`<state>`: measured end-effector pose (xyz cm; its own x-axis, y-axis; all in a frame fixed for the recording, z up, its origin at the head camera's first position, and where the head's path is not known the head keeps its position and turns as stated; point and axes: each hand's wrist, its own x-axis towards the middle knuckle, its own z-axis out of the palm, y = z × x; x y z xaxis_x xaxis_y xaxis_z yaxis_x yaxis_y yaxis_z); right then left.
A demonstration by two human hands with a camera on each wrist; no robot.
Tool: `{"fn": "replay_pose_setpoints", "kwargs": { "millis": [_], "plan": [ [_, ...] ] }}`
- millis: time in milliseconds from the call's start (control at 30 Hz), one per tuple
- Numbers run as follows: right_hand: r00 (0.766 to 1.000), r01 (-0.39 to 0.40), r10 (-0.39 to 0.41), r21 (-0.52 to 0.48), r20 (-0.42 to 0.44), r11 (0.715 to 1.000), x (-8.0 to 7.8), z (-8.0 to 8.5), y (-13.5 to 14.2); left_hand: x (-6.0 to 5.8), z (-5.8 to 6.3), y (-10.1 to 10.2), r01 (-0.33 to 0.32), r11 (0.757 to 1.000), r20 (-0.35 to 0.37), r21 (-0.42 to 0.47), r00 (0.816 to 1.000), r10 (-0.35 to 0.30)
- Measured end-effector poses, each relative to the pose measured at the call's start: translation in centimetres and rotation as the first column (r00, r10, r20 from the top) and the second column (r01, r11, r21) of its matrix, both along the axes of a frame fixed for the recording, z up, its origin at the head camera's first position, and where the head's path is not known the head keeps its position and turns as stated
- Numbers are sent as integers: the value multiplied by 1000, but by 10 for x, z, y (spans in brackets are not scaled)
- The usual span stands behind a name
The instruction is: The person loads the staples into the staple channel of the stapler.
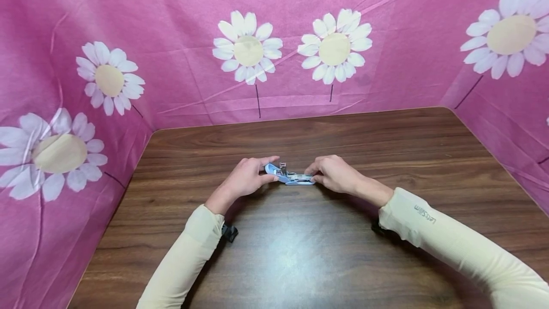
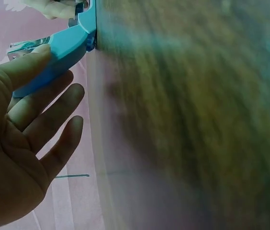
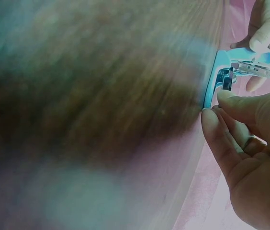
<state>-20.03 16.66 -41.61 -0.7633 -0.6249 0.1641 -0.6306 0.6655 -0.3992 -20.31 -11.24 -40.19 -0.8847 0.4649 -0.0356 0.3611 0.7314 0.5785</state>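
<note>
A light blue stapler (image 1: 300, 182) lies opened up on the wooden table, its metal parts facing up. My left hand (image 1: 247, 176) grips the raised blue top part, thumb on the near side and index finger beyond it. In the left wrist view, the thumb of the left hand (image 2: 20, 129) presses the blue shell of the stapler (image 2: 61, 55) while the other fingers spread below. At the other end, my right hand (image 1: 336, 174) pinches the tip of the base. The right wrist view shows the right hand (image 3: 254, 148) with thumb and fingertips at the stapler's dark metal rail.
The brown wood-grain table (image 1: 291, 252) spreads around the hands. Pink cloth (image 1: 184, 61) with white daisies hangs behind it and at both sides. Dark wrist straps show under the pale sleeves (image 1: 454, 237).
</note>
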Motion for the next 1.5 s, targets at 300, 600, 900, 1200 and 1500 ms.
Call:
{"fn": "replay_pose_setpoints", "kwargs": {
  "millis": [300, 600, 900, 1200, 1500],
  "plan": [
    [1000, 3, -3, -1, 6, 1000, -1, -1, 0, 0, -1, 9, -69, 996, -43, 50, 997, 71],
    [999, 25, -25, 3, 35, 1000, -3, -1, 2, 0, -1, 15, -64, 995, -10, 82, 998, 65],
    [996, 47, -47, 0, 72, 999, -3, 1, 1, 0, 2, 16, -2, 997, -1, 78, 1000, 2],
    [993, 60, -58, -16, 104, 998, -2, 0, 0, 2, 9, 22, 38, 999, -19, 0, 999, -38],
    [990, 72, -70, -14, 123, 997, 1, 1, -2, 4, 10, 24, 92, 994, -66, -58, 993, -95]
  ]
}}
